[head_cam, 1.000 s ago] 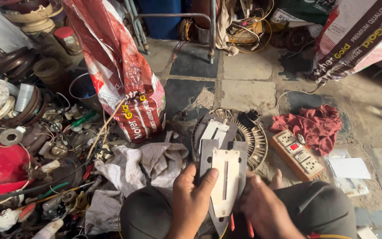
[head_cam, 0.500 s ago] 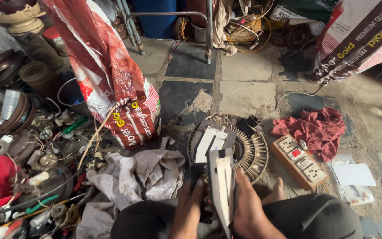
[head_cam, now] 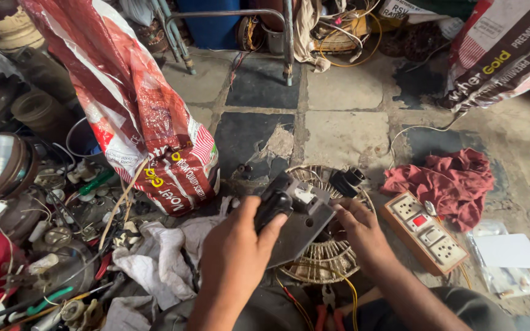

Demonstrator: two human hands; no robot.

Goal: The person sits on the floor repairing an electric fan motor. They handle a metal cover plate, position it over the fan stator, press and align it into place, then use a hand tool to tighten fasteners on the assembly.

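Head view, left hand (head_cam: 237, 248) gripping iron (head_cam: 295, 217) by black handle, right hand (head_cam: 360, 230) holding its rt edge, over wire fan guard (head_cam: 332, 257)

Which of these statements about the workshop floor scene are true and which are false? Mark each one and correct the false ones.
1. The left hand grips the black handle of the dark flat metal iron body. True.
2. The right hand rests on the crumpled dark red cloth. False: it is at the iron body's right edge, apart from the cloth.
3. A round wire fan guard lies under the iron body. True.
4. The wooden socket board with white outlets lies left of the red and white printed sack. False: it lies far to the right, beside the cloth.
5. Both hands are empty. False: the left holds the iron.
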